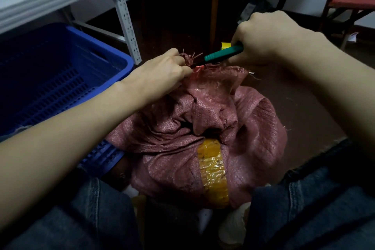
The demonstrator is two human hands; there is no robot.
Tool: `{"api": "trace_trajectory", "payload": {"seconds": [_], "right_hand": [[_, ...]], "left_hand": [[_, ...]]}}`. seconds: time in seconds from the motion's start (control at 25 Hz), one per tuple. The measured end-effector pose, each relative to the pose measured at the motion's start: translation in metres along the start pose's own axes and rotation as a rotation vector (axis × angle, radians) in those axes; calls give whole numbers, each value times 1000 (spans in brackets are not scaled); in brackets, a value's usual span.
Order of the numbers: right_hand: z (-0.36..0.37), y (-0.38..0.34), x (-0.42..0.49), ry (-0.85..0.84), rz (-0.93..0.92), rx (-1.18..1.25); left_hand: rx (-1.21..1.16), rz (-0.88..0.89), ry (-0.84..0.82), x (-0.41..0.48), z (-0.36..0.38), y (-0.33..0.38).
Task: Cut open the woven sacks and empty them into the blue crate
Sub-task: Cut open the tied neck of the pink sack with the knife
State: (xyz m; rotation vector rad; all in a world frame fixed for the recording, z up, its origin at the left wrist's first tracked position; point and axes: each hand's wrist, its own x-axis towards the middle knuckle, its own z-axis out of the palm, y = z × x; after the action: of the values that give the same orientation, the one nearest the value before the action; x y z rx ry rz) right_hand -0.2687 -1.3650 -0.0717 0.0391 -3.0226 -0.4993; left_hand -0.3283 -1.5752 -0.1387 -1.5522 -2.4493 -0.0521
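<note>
A full pink woven sack stands on the floor between my knees, with a strip of yellow tape down its front. My left hand pinches the frayed top edge of the sack and holds it up. My right hand grips a green-handled cutter, whose tip lies against the sack's top edge right beside my left fingers. The blue crate stands to the left of the sack, and what shows of its inside holds nothing.
A white metal shelf rack rises behind the crate. Wooden chair legs stand at the back, and a red stool is at the far right. A yellow tape roll lies behind the cutter. Dark floor lies to the sack's right.
</note>
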Motion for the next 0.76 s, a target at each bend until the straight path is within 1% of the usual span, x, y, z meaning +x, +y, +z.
{"api": "trace_trajectory", "payload": {"seconds": [0.16, 0.36, 0.76], "right_hand": [[0, -3, 0, 8, -5, -17], [-4, 2, -3, 48, 23, 27], [0, 0, -1, 22, 6, 23]], "left_hand": [[-6, -65, -83, 1, 1, 0], [8, -69, -72, 1, 0, -3], [9, -50, -44, 1, 3, -3]]}}
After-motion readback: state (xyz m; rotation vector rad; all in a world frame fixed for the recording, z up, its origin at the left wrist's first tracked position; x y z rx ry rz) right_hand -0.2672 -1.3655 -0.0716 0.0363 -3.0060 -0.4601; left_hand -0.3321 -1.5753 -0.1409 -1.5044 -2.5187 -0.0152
